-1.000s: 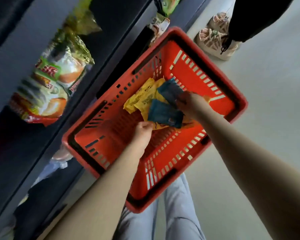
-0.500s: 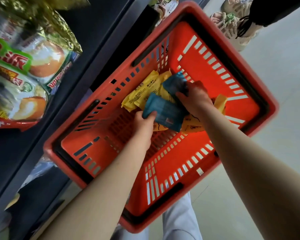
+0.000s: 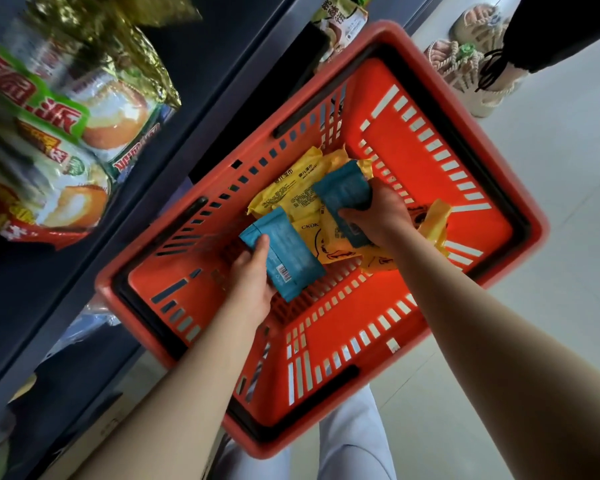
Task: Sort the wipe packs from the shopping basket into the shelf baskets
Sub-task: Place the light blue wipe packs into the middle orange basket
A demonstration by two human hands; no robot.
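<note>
Yellow wipe packs [image 3: 293, 190] heaped in red plastic shopping basket [image 3: 205, 296]. Blue wipe pack [image 3: 286, 252] in left hand [image 3: 252, 278], near-left of heap; second blue wipe pack [image 3: 343, 190] in right hand [image 3: 383, 216], over heap. Dark shelf [image 3: 222, 74] left of basket.

A blue wipe pack [image 3: 286, 254] and second blue pack [image 3: 342, 190] tilt above perhaps four yellow packs [image 3: 291, 192] in the shopping basket [image 3: 430, 109].

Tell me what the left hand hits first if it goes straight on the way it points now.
Gripping a blue pack, the left hand points toward the yellow packs piled in the orange basket. It would likely meet those first, though depth is unclear.
</note>
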